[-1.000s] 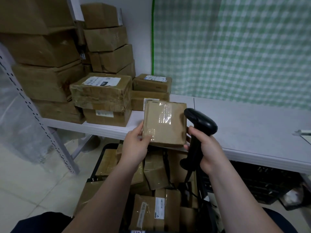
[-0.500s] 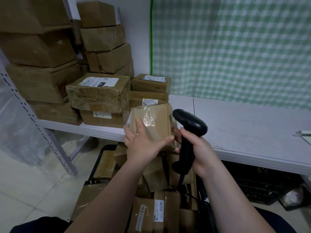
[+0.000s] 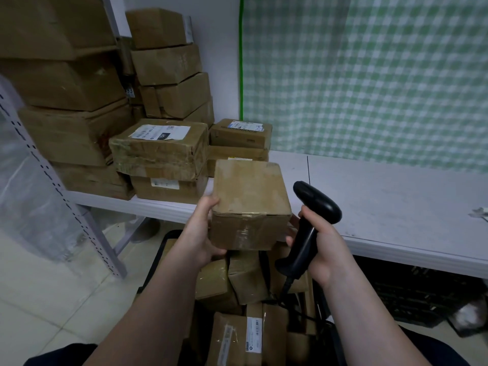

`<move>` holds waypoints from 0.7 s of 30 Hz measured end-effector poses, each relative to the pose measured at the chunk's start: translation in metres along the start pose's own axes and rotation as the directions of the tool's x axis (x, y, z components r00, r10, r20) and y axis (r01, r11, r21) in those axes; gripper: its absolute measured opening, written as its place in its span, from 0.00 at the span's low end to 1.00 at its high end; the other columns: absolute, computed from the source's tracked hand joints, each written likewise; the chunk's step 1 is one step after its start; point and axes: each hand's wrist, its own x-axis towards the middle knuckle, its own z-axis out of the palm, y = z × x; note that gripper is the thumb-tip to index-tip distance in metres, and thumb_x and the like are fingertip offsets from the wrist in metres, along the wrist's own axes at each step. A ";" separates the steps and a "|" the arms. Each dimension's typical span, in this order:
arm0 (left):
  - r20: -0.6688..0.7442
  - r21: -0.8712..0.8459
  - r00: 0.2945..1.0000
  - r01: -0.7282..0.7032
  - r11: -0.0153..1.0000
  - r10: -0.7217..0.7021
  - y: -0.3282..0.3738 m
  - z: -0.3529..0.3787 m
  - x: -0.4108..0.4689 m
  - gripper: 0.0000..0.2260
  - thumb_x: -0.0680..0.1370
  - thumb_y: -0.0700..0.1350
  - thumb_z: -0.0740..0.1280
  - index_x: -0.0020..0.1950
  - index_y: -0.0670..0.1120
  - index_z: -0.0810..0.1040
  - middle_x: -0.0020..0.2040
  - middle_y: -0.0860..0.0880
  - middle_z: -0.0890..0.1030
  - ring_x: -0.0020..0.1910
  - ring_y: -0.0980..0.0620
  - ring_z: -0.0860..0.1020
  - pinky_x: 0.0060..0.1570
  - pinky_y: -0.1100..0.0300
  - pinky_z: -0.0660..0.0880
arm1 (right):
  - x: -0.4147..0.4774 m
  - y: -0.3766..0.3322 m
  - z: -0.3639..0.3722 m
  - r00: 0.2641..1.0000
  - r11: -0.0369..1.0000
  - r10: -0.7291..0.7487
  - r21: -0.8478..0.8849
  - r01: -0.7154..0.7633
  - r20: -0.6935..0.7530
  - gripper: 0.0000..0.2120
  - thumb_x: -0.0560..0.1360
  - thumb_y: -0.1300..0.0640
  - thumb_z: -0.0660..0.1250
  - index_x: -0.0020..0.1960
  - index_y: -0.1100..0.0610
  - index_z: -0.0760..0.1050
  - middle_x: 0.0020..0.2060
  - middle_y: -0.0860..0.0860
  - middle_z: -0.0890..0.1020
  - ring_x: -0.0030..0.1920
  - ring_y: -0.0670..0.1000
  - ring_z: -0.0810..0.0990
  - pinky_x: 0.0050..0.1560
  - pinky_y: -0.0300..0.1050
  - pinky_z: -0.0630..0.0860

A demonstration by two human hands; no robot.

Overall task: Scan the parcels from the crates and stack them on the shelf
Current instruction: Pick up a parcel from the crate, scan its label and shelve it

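Observation:
A small brown cardboard parcel (image 3: pixel 248 204) hangs in mid-air just in front of the white shelf (image 3: pixel 383 207). My left hand (image 3: pixel 202 233) grips its left side, thumb on the top edge and fingers underneath. My right hand (image 3: pixel 320 247) holds a black barcode scanner (image 3: pixel 309 220) by the handle, its fingertips touching the parcel's right side. The scanner's head points left and up, beside the parcel. No label shows on the parcel's visible faces. Below my hands a black crate (image 3: pixel 155 262) is full of several taped parcels (image 3: pixel 243 307).
Stacked parcels (image 3: pixel 161 151) fill the shelf's left part, with taller piles (image 3: pixel 169 64) behind. A perforated metal upright (image 3: pixel 68 196) stands at the left. A green checked curtain (image 3: pixel 369 80) hangs behind the shelf. Another dark crate (image 3: pixel 412 294) sits under the shelf at right.
The parcel has been turned over in my hands: its taped face, shown upright before, now lies lower and a plain top faces up. The scanner stayed in my right hand.

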 end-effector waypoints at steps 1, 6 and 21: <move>0.028 -0.071 0.999 0.029 0.997 -0.027 -0.004 -0.003 0.002 0.23 0.73 0.59 0.64 0.63 0.48 0.74 0.61 0.41 0.78 0.60 0.38 0.74 0.61 0.34 0.67 | -0.001 0.000 0.001 1.000 1.000 -0.001 -0.003 0.001 0.017 0.08 0.76 0.52 0.68 0.45 0.56 0.81 0.44 0.51 0.85 0.48 0.52 0.82 0.46 0.44 0.75; 0.149 -0.325 0.987 0.101 0.940 -0.054 -0.015 -0.009 0.001 0.23 0.74 0.62 0.59 0.62 0.49 0.74 0.61 0.39 0.77 0.61 0.32 0.72 0.60 0.25 0.61 | 0.001 -0.002 0.002 0.997 0.999 -0.036 -0.018 0.035 -0.067 0.07 0.75 0.53 0.69 0.50 0.54 0.78 0.52 0.53 0.82 0.46 0.52 0.80 0.44 0.44 0.75; 0.202 0.090 0.954 -0.243 0.966 0.221 0.012 -0.015 -0.001 0.21 0.77 0.32 0.54 0.63 0.46 0.77 0.62 0.42 0.78 0.64 0.41 0.74 0.65 0.42 0.70 | -0.012 -0.029 0.003 0.993 0.994 -0.105 -0.002 0.105 0.049 0.09 0.75 0.50 0.67 0.39 0.51 0.83 0.37 0.48 0.85 0.41 0.51 0.80 0.44 0.43 0.73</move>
